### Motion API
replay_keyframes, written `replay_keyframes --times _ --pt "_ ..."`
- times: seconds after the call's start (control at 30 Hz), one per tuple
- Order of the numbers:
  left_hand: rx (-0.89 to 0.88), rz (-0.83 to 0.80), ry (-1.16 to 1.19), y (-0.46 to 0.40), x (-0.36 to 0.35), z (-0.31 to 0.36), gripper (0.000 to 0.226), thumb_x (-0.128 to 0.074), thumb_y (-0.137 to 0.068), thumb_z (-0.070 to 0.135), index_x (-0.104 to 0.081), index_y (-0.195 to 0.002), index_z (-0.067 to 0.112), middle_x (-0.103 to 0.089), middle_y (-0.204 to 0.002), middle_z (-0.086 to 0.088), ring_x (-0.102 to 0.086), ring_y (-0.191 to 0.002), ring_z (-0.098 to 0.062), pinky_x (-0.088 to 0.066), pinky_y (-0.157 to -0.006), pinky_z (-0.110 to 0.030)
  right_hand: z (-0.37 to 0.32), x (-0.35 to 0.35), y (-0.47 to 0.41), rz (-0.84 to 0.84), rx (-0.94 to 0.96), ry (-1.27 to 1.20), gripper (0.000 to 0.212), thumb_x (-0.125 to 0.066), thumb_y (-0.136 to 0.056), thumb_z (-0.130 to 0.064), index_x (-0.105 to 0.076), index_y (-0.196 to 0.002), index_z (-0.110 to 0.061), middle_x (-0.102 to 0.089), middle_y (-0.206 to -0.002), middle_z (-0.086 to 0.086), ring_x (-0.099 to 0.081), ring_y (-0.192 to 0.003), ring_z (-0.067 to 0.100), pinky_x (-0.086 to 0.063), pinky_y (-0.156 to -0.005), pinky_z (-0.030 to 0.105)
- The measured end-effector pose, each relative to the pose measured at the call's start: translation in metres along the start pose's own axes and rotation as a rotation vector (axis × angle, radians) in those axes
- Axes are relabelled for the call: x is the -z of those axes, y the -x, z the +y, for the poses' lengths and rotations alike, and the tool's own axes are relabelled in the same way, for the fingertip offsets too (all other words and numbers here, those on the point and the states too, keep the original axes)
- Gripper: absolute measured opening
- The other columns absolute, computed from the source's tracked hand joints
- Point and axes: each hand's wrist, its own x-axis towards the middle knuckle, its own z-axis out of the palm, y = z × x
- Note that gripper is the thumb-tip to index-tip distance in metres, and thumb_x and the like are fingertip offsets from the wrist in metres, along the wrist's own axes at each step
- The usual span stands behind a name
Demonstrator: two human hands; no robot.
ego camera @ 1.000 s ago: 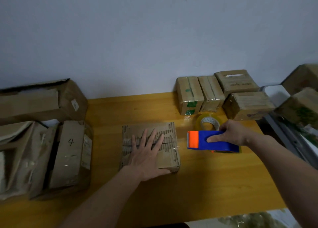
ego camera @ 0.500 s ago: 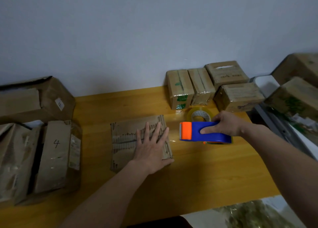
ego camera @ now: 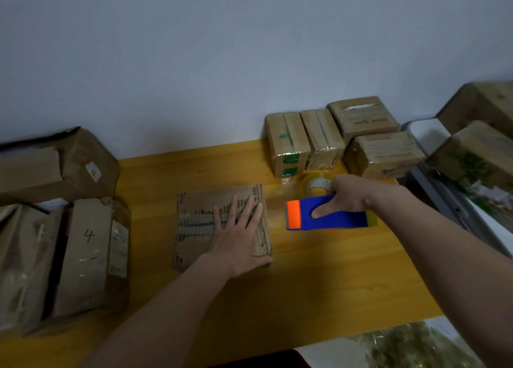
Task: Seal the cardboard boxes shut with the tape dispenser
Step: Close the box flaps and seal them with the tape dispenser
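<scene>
Torn brown corrugated cardboard box (ego camera: 222,226): centre of yellow wooden table (ego camera: 319,284), left hand (ego camera: 238,237) pressed flat on it, fingers straight. Blue-and-orange plastic tape dispenser (ego camera: 326,216): just right of the box, gripped by right hand (ego camera: 348,195). Tall brown carton (ego camera: 88,253), left: handwritten "4". Other labels unreadable.

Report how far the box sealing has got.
Done, it seems: four small boxes by the wall look glossy with tape. In hand: the left hand lies flat on the torn cardboard box mid-table, while the right hand grips the blue and orange tape dispenser just right of it, not yet touching it. Left: this box, and probably the worn boxes stacked at the left.
</scene>
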Motion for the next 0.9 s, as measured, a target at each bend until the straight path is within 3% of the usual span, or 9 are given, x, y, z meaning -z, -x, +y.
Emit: replay_keyframes --times 0.17,0.27,0.33,0.4,0.5,0.6,0.77,0.83,0.9 --pt "0.041 -0.003 0.021 0.001 0.0 0.002 0.127 -0.043 -0.066 0.089 0.042 -0.137 0.025 0.047 -0.146 -0.003 0.045 -0.132 -0.027 0.02 -0.108 -0.063 -0.036 -0.016 -0.004 0.176 -0.032 0.285 0.049 -0.071 -0.072 -0.06 -0.043 -0.073 -0.02 -0.052 -0.073 -0.001 -0.053 -0.067 0.017 -0.043 -0.06 0.03" --pt "0.064 -0.014 0.028 0.003 -0.001 0.003 0.127 -0.041 -0.067 0.09 0.043 -0.136 0.024 0.05 -0.143 -0.011 0.048 -0.13 -0.027 0.018 -0.109 -0.062 -0.037 -0.046 -0.007 0.384 -0.019 0.609 0.031 -0.062 -0.087 -0.045 -0.058 -0.104 -0.019 -0.062 -0.092 0.0 -0.062 -0.089 0.022 -0.047 -0.066 0.031" --pt "0.069 -0.005 0.028 0.004 -0.001 0.003 0.129 -0.042 -0.066 0.09 0.042 -0.136 0.023 0.049 -0.143 -0.013 0.048 -0.13 -0.027 0.018 -0.109 -0.062 -0.023 -0.061 -0.007 0.382 -0.087 0.465 0.037 -0.057 -0.088 -0.05 -0.058 -0.107 -0.018 -0.056 -0.079 -0.002 -0.059 -0.08 0.02 -0.044 -0.061 0.03" --pt "0.082 0.001 0.029 0.002 0.001 0.004 0.132 -0.045 -0.065 0.09 0.041 -0.138 0.02 0.047 -0.145 -0.012 0.047 -0.131 -0.027 0.018 -0.11 -0.061 -0.017 -0.074 -0.009 0.448 -0.143 0.245 0.043 -0.056 -0.085 -0.06 -0.055 -0.091 -0.017 -0.045 -0.066 -0.003 -0.054 -0.066 0.018 -0.043 -0.056 0.029" --pt "0.081 -0.005 0.065 0.005 0.006 0.004 0.14 -0.051 -0.062 0.088 0.039 -0.139 0.014 0.047 -0.146 -0.008 0.044 -0.133 -0.025 0.018 -0.113 -0.056 -0.026 -0.101 -0.016 0.517 -0.211 0.041 0.047 -0.051 -0.088 -0.06 -0.045 -0.072 -0.017 -0.049 -0.066 -0.002 -0.056 -0.064 0.02 -0.041 -0.055 0.029" --pt "0.065 0.003 0.055 0.013 0.009 -0.008 0.141 -0.049 -0.061 0.09 0.036 -0.141 0.01 0.045 -0.147 -0.009 0.042 -0.135 -0.026 0.019 -0.114 -0.046 -0.033 -0.14 -0.02 0.537 -0.236 -0.045 0.036 -0.049 -0.094 -0.049 -0.055 -0.094 -0.013 -0.067 -0.093 0.004 -0.064 -0.087 0.026 -0.044 -0.068 0.034" --pt "0.045 0.022 0.013 0.039 -0.003 -0.039 0.133 -0.043 -0.066 0.089 0.039 -0.138 0.014 0.046 -0.146 -0.008 0.047 -0.131 -0.023 0.023 -0.11 -0.043 -0.042 -0.202 -0.031 0.405 -0.356 0.004 0.032 -0.04 -0.098 -0.025 -0.044 -0.124 -0.006 -0.056 -0.124 0.012 -0.052 -0.117 0.029 -0.041 -0.092 0.038" --pt "0.062 0.021 0.029 0.051 -0.008 -0.051 0.13 -0.043 -0.069 0.088 0.038 -0.14 0.016 0.049 -0.144 -0.007 0.049 -0.128 -0.021 0.024 -0.109 -0.043 -0.041 -0.211 -0.038 0.346 -0.355 -0.151 0.044 -0.045 -0.098 -0.025 -0.037 -0.132 0.002 -0.051 -0.131 0.017 -0.048 -0.123 0.031 -0.038 -0.099 0.039" --pt "0.076 0.021 0.061 0.064 -0.011 -0.062 0.127 -0.042 -0.07 0.087 0.035 -0.143 0.018 0.054 -0.14 -0.005 0.051 -0.127 -0.02 0.023 -0.108 -0.043 -0.042 -0.209 -0.035 0.425 -0.37 -0.334 0.047 -0.052 -0.096 -0.026 -0.04 -0.129 0.005 -0.05 -0.13 0.021 -0.045 -0.122 0.035 -0.033 -0.101 0.039"
